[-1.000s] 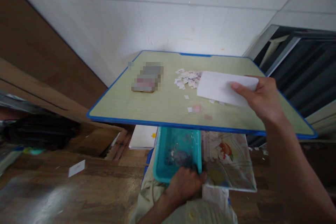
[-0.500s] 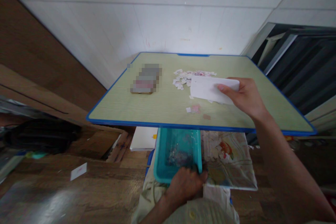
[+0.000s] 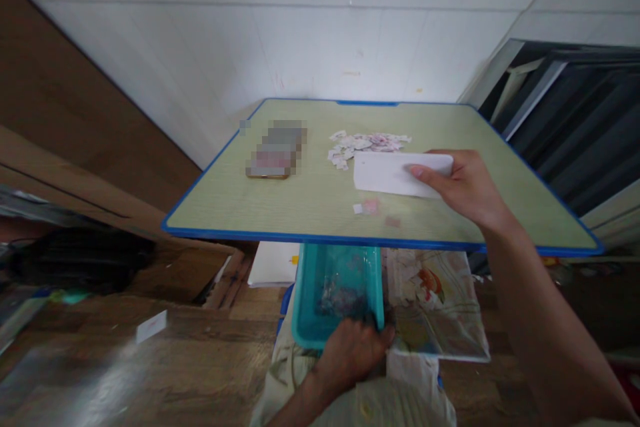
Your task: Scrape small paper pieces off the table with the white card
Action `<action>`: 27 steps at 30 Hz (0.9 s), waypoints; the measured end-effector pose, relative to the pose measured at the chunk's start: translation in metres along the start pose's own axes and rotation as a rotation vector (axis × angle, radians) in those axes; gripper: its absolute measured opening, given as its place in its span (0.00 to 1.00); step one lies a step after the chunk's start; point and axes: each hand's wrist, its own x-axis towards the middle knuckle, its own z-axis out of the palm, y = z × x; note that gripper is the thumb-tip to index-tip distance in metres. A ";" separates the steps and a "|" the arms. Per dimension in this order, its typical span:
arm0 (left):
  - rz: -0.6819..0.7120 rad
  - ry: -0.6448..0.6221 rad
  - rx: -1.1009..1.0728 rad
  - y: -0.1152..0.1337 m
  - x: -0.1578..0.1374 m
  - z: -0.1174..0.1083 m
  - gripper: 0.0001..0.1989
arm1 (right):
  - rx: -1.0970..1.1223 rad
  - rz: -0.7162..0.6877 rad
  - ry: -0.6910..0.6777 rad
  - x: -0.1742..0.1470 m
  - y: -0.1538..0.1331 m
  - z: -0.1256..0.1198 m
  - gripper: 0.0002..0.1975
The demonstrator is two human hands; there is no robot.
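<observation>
Gripping the tray (image 3: 299,310) by its near right corner, the left hand (image 3: 354,348) stayed below the desk (image 3: 225,203); blurred greyish bits (image 3: 341,299) lay inside. The right hand (image 3: 469,185) grasped a card (image 3: 383,175) over the desk, just before heaped scraps (image 3: 345,149).

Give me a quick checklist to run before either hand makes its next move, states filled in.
1. Right hand has hold of the white card: ok, thumb across its face.
2. Left hand is at the near rim of the teal tray: ok.
3. Left hand's grip is firm: cannot tell; its fingers are partly hidden.
4. Paper scraps stand apart from the blurred object: ok, bare tabletop lies between.
5. All scraps are in the heap: not ok; a few pieces lie nearer the front edge.
6. Floor is free of paper: not ok; a white slip lies there.
</observation>
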 end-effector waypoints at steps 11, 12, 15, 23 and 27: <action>0.002 0.005 -0.024 0.000 0.001 0.002 0.07 | 0.055 0.029 -0.019 -0.006 -0.007 -0.009 0.11; 0.000 0.002 -0.022 0.000 0.001 0.002 0.07 | 0.052 0.009 -0.047 -0.004 -0.010 -0.006 0.12; -0.001 -0.010 -0.012 0.001 0.002 0.002 0.09 | 0.007 -0.039 -0.108 0.004 -0.016 0.003 0.13; 0.005 0.008 -0.007 0.000 0.002 0.000 0.10 | -0.051 -0.039 -0.024 0.004 -0.016 0.000 0.12; -0.002 0.033 -0.002 0.001 0.001 0.002 0.10 | -0.046 -0.029 -0.061 0.000 -0.018 -0.004 0.12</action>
